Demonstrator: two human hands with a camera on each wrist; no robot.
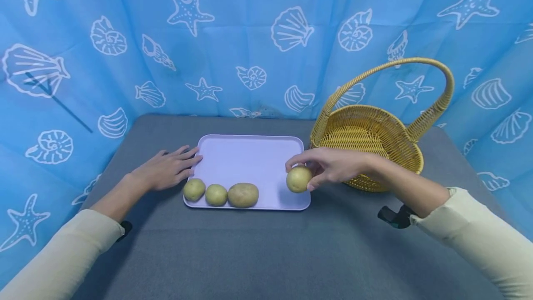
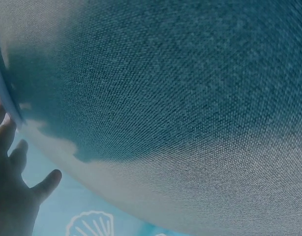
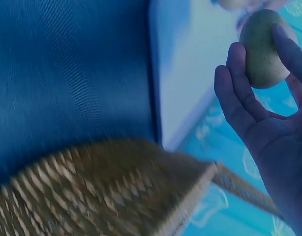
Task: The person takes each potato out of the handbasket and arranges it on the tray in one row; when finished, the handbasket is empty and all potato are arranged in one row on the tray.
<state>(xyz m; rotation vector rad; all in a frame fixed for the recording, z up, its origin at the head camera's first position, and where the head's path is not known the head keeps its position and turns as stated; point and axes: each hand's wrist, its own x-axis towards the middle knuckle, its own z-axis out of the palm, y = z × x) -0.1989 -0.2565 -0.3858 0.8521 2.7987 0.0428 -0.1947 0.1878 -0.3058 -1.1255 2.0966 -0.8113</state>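
Observation:
A potato [image 1: 299, 178] is pinched between the thumb and fingers of my right hand [image 1: 333, 163], held above the right end of a pale lilac tray [image 1: 245, 161]. The right wrist view shows the same potato [image 3: 264, 49] in the fingertips. Along the tray's near edge, from its left corner, lie a small potato [image 1: 194, 189], another small potato [image 1: 216, 195] and a larger oval potato [image 1: 243, 195]. My left hand [image 1: 166, 168] rests with fingers spread at the tray's left edge; in the left wrist view this hand [image 2: 13, 182] holds nothing.
A yellow woven basket [image 1: 374, 115] with a tall arched handle [image 1: 447, 82] stands right of the tray, partly behind my right forearm. Grey cloth [image 1: 258, 253] covers the table. A blue curtain [image 1: 233, 50] with shell and starfish prints hangs behind it.

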